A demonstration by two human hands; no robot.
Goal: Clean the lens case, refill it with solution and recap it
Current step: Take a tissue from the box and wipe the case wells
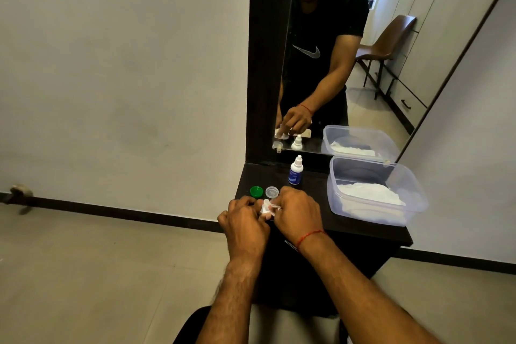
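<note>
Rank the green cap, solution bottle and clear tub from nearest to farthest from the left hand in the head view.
1. Green cap, just beyond the left hand.
2. Solution bottle, farther back, towards the mirror.
3. Clear tub, far right.

One green cap (pixel 256 191), one clear cap (pixel 272 192). The bottle (pixel 295 173) is white with a blue label, shelf (pixel 349 225) is black, tissue (pixel 266 208) is white, wrist thread (pixel 308 237) is red.
</note>
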